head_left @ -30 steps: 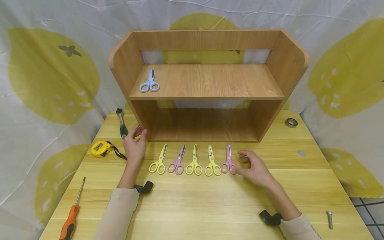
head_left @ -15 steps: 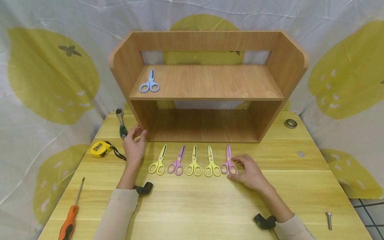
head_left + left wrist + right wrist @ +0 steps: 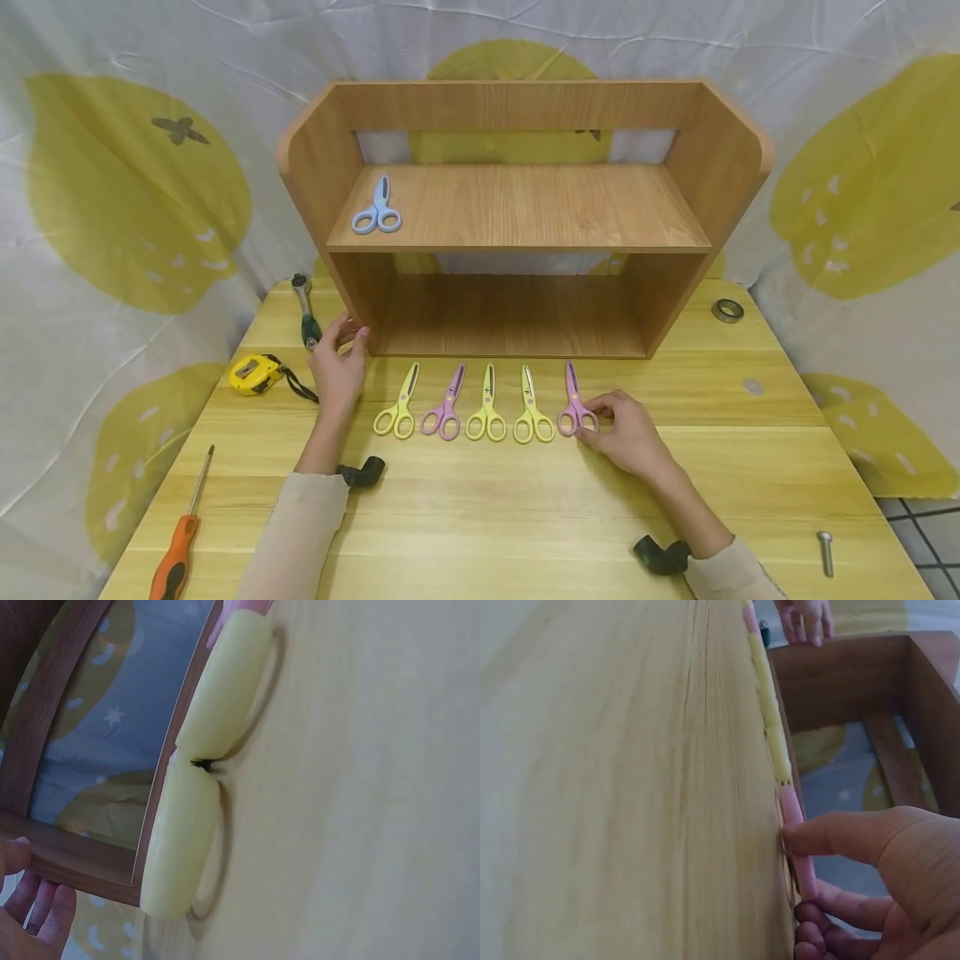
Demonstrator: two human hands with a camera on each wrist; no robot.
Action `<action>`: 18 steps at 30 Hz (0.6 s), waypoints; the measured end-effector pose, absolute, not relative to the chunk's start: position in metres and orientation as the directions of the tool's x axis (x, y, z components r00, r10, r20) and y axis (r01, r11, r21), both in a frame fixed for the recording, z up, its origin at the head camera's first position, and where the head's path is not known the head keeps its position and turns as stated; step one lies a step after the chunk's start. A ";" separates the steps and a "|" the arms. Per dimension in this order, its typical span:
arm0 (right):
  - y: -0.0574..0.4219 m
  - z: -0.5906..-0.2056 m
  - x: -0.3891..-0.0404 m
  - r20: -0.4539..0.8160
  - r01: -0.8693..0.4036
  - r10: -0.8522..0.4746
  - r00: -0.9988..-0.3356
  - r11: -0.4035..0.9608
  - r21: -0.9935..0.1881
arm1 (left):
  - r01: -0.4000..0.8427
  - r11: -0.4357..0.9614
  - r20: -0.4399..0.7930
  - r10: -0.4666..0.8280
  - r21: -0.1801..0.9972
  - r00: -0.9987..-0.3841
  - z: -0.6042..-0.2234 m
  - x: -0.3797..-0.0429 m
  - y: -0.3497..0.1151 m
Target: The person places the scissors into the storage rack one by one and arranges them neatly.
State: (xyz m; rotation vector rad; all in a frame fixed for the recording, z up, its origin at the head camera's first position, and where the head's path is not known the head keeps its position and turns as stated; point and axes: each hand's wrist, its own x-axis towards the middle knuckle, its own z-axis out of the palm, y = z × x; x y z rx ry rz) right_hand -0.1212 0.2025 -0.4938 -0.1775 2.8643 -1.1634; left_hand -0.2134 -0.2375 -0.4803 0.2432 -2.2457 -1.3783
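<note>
"How do the pink scissors look?"

"Two rounded loops, slim blade pointing toward the wooden bookshelf, yellowish pivot. I see them at the row's right end, the right hand pinching the right loop, thumb and fingers barely apart."

"Left hand?"

"Touching the bookshelf's side panel; I can't tell whether it grips."

"Anything unclear?"

"My right wrist view shows the pink scissors edge-on, blade hidden. In my left one, yellow scissors loom large, another pink pair cut off above."
</note>
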 end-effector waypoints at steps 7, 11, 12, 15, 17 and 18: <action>0.205 -0.482 -0.121 -0.078 0.008 -0.087 -0.993 0.616 -0.788 | 0.102 0.469 0.310 -0.391 0.877 -0.867 -0.480 -0.214 -0.237; 0.205 -0.481 -0.118 -0.090 0.035 -0.061 -0.994 0.602 -0.797 | 0.103 0.464 0.308 -0.391 0.880 -0.867 -0.480 -0.214 -0.237; 0.205 -0.480 -0.117 -0.090 0.040 -0.054 -0.994 0.595 -0.803 | 0.101 0.464 0.307 -0.393 0.880 -0.867 -0.480 -0.214 -0.238; 0.205 -0.478 -0.115 -0.074 0.032 -0.052 -0.996 0.559 -0.829 | 0.092 0.463 0.300 -0.400 0.882 -0.866 -0.481 -0.214 -0.238; 0.206 -0.476 -0.115 -0.047 0.008 -0.060 -0.997 0.531 -0.847 | 0.087 0.461 0.295 -0.402 0.883 -0.867 -0.481 -0.214 -0.238; 0.206 -0.474 -0.115 -0.032 -0.007 -0.068 -0.997 0.512 -0.859 | 0.085 0.461 0.293 -0.402 0.883 -0.868 -0.481 -0.214 -0.238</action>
